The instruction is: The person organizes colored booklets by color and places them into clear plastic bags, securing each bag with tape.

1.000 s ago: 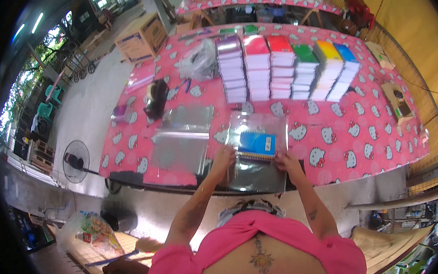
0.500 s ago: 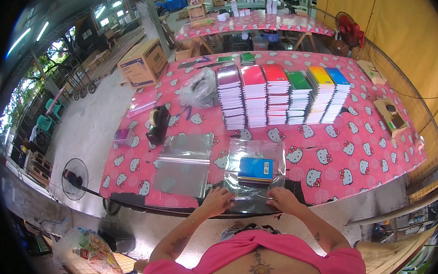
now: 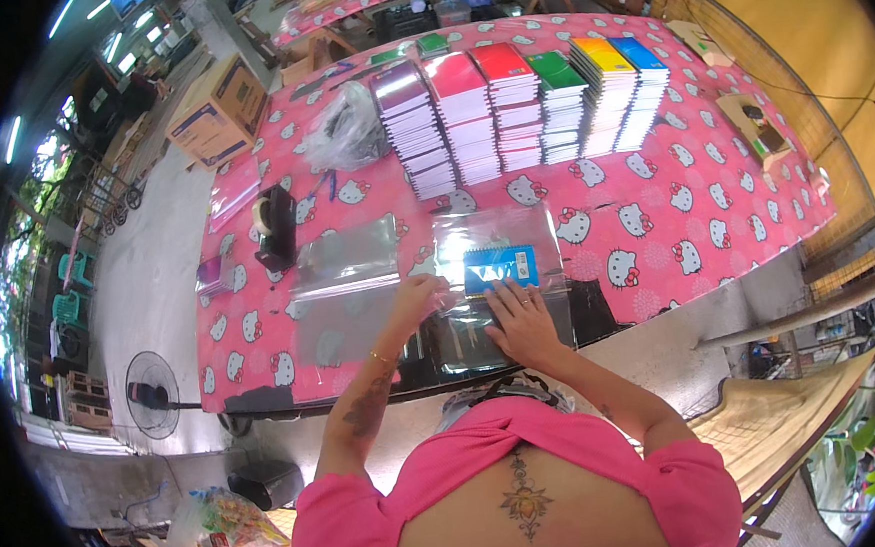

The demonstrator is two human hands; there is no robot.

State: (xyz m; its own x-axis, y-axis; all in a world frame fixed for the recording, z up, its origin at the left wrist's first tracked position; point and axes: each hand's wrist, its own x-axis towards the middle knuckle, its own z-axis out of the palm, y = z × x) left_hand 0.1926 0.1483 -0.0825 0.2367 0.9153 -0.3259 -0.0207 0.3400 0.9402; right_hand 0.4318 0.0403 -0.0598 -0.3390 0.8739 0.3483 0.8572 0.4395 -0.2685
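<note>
Pink table [image 3: 714,206] | right hand [image 3: 523,320] flat on bagged notebook [image 3: 500,269] | left hand [image 3: 417,297] pinching bag edge

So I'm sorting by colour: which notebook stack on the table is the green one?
The green stack, fourth from the left in the row, stands between the second red stack and the yellow stack.

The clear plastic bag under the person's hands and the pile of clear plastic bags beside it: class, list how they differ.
The clear plastic bag under the hands holds a blue spiral notebook; the pile of clear plastic bags holds nothing visible. The left hand pinches the filled bag's edge and the right hand presses on it; the pile is untouched. Both lie flat on the pink patterned tablecloth.
</note>
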